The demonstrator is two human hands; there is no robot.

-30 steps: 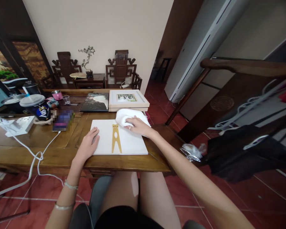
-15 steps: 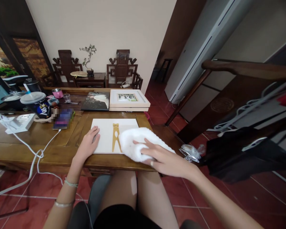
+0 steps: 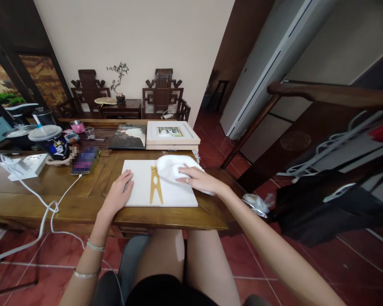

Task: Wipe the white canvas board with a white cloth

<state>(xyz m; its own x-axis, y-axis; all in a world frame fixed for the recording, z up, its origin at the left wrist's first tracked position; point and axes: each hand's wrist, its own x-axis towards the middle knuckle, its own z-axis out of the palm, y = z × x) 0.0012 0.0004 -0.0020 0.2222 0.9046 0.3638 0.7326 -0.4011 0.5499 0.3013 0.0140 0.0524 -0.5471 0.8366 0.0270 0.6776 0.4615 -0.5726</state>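
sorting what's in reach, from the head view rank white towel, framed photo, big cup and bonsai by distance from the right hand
1. white towel, under the right hand.
2. framed photo, just behind.
3. big cup, far left on the table.
4. bonsai, at the back wall.

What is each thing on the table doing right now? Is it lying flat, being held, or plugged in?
White canvas: lying flat on the table.
White towel: bunched, pressed on the canvas.
Right hand: on the towel.
Left hand: flat, steadying the canvas.
Picture frame: lying flat.
Phone: cable plugged in.
Cup: upright, lidded, with straw.
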